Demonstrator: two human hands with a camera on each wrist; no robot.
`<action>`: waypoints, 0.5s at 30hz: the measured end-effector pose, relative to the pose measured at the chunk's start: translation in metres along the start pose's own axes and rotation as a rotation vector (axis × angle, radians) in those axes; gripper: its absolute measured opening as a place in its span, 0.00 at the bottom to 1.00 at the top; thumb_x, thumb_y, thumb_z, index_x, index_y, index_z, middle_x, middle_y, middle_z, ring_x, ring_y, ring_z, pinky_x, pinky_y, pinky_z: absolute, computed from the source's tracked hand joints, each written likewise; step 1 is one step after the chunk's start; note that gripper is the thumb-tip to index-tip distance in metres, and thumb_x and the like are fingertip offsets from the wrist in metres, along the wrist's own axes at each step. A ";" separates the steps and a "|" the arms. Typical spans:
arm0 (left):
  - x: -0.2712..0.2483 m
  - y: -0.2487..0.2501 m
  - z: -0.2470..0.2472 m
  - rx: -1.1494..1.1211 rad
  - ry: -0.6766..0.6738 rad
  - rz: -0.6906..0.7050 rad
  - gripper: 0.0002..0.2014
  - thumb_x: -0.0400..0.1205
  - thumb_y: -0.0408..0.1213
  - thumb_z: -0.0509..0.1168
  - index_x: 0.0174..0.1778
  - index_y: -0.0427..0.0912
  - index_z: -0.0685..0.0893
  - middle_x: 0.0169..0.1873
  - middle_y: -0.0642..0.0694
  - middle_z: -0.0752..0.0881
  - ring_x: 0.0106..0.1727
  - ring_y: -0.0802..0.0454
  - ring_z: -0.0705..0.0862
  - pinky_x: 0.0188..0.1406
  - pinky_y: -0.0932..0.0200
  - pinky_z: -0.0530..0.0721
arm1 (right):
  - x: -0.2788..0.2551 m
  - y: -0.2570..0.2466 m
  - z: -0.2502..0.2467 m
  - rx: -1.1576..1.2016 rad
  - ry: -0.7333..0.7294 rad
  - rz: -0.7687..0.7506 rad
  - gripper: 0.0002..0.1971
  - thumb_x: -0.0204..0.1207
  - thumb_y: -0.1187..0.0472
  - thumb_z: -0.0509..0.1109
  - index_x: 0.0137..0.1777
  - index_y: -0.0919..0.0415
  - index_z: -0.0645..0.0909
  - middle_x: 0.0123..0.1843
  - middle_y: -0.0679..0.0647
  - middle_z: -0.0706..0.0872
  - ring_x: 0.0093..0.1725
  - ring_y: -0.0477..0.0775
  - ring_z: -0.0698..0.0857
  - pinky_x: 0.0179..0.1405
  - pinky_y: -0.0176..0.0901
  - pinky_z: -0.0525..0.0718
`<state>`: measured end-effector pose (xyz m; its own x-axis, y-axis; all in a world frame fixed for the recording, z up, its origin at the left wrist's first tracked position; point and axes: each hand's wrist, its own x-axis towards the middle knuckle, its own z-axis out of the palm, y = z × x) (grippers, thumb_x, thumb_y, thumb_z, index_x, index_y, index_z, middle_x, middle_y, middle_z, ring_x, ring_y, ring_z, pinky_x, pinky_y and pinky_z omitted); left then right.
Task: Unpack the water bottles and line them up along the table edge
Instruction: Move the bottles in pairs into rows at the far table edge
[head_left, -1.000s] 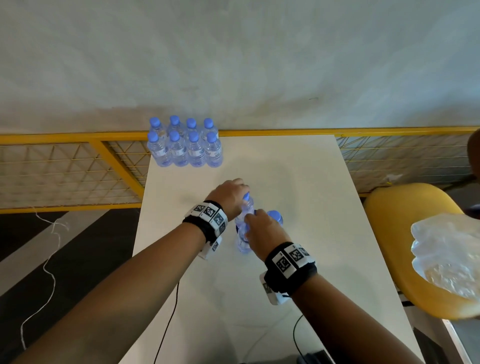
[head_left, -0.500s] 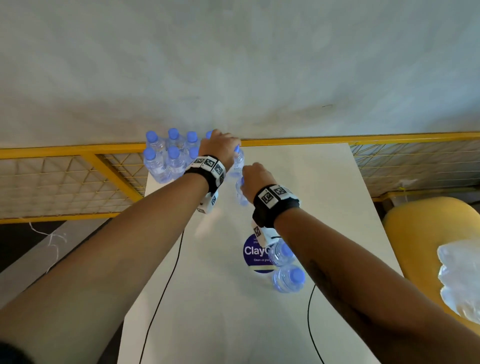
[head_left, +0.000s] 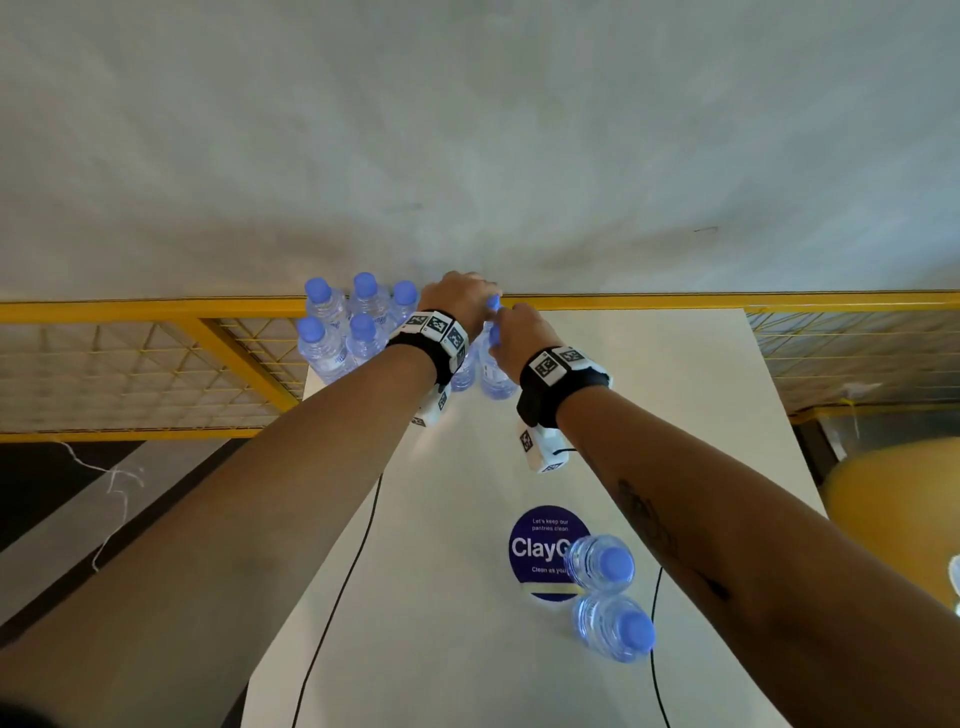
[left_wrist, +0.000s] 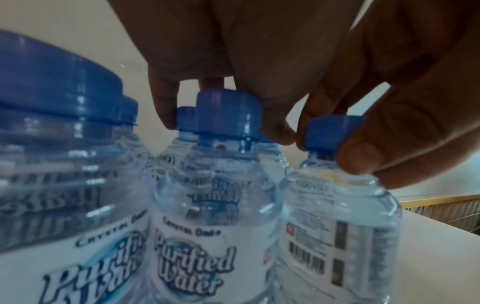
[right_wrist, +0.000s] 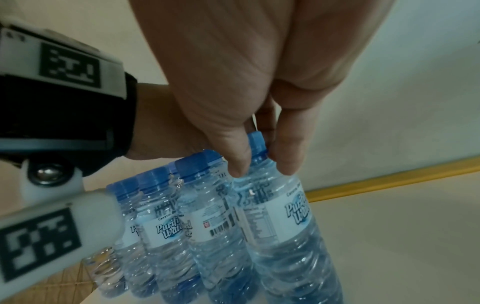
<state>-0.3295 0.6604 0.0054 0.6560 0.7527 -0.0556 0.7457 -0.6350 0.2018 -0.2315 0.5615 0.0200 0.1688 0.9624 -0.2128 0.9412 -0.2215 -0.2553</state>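
Head view: my left grip (head_left: 460, 299) and right grip (head_left: 519, 332) each pinch a ribbed clear plastic bottle's blue cap (right_wrist: 257, 142); two bottles (head_left: 602, 564) stand near on the tabletop (head_left: 675, 395).

Since a second ago, both hands have been carried from the middle of the table (head_left: 675, 415) to its far edge, each with a bottle pinched by the cap. The left hand (head_left: 460, 301) and its bottle (left_wrist: 337, 216) have been brought against the right side of the standing group of bottles (head_left: 345, 332), and the bottle in the right hand (head_left: 519, 338) has been set just beside it. Two bottles near the round blue sticker (head_left: 545, 551) have been brought into view.
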 end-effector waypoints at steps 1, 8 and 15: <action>0.001 -0.001 0.001 -0.011 0.000 0.005 0.04 0.82 0.38 0.67 0.41 0.51 0.81 0.46 0.47 0.85 0.54 0.39 0.85 0.48 0.46 0.83 | 0.003 -0.001 0.003 0.024 -0.002 0.003 0.11 0.84 0.61 0.62 0.61 0.62 0.81 0.62 0.57 0.84 0.61 0.59 0.81 0.53 0.45 0.79; 0.000 0.003 0.004 0.058 0.027 0.014 0.03 0.83 0.40 0.65 0.49 0.49 0.85 0.50 0.49 0.89 0.55 0.40 0.86 0.49 0.48 0.79 | 0.005 -0.004 0.007 -0.111 0.025 -0.041 0.10 0.82 0.62 0.64 0.61 0.61 0.80 0.60 0.59 0.84 0.57 0.59 0.83 0.52 0.46 0.81; -0.009 0.009 -0.013 -0.009 -0.040 -0.039 0.03 0.85 0.43 0.65 0.47 0.50 0.80 0.54 0.48 0.86 0.70 0.40 0.80 0.75 0.26 0.69 | -0.012 -0.001 -0.009 -0.024 -0.038 -0.036 0.14 0.83 0.54 0.65 0.61 0.61 0.81 0.63 0.57 0.82 0.63 0.59 0.79 0.58 0.44 0.74</action>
<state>-0.3302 0.6506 0.0202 0.6308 0.7691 -0.1027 0.7697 -0.6036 0.2079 -0.2314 0.5520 0.0314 0.1239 0.9628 -0.2400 0.9532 -0.1827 -0.2408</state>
